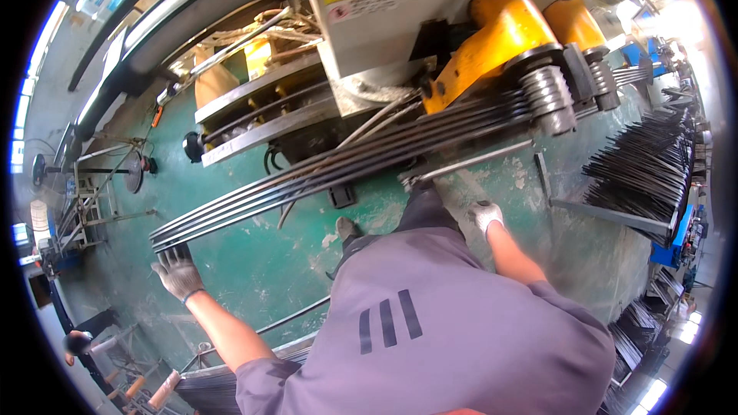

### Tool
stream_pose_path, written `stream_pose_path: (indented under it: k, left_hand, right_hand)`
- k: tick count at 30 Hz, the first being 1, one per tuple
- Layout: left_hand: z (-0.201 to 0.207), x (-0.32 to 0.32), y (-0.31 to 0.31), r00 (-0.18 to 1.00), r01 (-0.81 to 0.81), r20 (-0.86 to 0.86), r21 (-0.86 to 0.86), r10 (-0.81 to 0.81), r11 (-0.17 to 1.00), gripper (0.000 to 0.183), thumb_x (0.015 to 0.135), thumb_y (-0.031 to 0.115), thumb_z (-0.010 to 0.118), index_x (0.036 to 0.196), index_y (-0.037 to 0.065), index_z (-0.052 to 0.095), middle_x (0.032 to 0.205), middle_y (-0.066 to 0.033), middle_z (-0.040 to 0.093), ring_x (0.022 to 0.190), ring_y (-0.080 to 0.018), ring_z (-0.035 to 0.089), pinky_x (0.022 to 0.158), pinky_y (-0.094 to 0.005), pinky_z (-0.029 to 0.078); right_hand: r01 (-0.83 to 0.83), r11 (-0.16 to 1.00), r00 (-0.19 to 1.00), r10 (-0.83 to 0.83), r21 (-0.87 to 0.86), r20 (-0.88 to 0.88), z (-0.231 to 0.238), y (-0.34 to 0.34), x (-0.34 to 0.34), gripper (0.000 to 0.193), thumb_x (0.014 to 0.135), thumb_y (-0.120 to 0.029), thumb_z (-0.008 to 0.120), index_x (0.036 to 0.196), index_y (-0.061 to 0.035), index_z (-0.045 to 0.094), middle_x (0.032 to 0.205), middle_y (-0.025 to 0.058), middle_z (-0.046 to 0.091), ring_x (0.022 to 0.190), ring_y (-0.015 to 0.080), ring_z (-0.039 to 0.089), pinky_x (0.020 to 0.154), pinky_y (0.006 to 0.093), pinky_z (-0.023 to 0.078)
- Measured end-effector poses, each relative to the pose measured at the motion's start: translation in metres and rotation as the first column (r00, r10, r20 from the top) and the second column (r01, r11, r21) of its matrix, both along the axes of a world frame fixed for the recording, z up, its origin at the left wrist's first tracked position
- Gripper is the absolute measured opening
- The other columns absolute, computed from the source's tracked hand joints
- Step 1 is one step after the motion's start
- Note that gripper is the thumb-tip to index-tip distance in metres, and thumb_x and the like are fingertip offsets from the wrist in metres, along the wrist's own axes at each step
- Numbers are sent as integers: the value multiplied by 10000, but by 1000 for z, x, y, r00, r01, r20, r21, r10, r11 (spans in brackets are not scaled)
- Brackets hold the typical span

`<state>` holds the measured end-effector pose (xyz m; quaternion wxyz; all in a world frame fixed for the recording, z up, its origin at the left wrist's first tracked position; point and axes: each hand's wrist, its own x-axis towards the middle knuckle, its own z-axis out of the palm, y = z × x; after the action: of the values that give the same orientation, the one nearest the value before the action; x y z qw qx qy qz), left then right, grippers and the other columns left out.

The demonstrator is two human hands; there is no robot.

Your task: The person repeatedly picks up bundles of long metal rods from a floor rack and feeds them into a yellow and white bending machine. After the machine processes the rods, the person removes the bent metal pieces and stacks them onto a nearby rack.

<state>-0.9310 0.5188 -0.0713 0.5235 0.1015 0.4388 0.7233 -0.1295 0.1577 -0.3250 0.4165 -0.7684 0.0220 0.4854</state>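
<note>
My left hand [180, 273], in a grey work glove, is at the left end of a bundle of long dark metal bars [307, 171]. Its fingers are stretched out, their tips against the bar ends, not wrapped round them. The bars lie side by side and slant up to the right, passing under ribbed metal rollers [547, 96] on yellow arms [496, 38] of a machine. My right hand [486, 216], in a pale glove, hangs beside my leg, apart from the bars. Its fingers look loosely apart, with nothing seen in them.
A machine housing [369, 23] with a yellow warning label stands ahead. A thin metal rod [469, 163] crosses before my legs. At right, a rack holds many dark rods [642, 165]. Stands with a wheel [132, 173] are at left; another person [77, 343] is at lower left.
</note>
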Motion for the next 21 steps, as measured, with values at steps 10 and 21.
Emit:
stream_pose_path:
  k: [10, 21]
  left_hand:
    - [-171, 326, -125, 529, 629, 549, 258, -647, 733, 567, 1120, 519, 454, 1365, 38, 628, 1415, -151, 661, 1359, -308, 550, 1132, -515, 448]
    - [-149, 367, -61, 331, 861, -326, -280, -886, 425, 435, 1108, 292, 435, 1484, 95, 529, 1533, -192, 566, 1415, -334, 525, 1207, -504, 387]
  right_hand:
    - [-748, 356, 66, 879, -560, 471, -60, 8, 175, 368, 1053, -164, 521, 1368, -102, 701, 1344, 69, 737, 1215, 233, 697, 996, 371, 549]
    - [-232, 956, 942, 267, -181, 203, 77, 32, 138, 319, 1003, -260, 713, 1214, -23, 746, 1013, 41, 736, 870, 157, 665, 776, 350, 533]
